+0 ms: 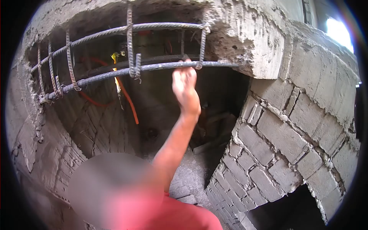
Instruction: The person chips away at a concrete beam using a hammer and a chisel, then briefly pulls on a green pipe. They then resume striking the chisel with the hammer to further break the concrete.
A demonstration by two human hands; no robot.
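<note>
Neither my left hand nor my right hand is in view. A co-worker in a red top (180, 214) reaches up with a bare arm (174, 143). The co-worker's hand (186, 88) is at the lower rebar (159, 66), with the fingertips reaching up around or behind the bar. What that hand holds, if anything besides the bar, cannot be made out. The upper rebar (165, 25) runs above it, and ribbed stirrups (130, 38) cross both bars. The co-worker's head is blurred out at the lower left.
Rough broken concrete (264, 46) frames the opening. A block wall (283, 134) with a dark gap stands at the right. An orange conduit (128, 101) and a yellow piece (114, 57) hang behind the bars. Rubble lies on the floor (188, 168) far below.
</note>
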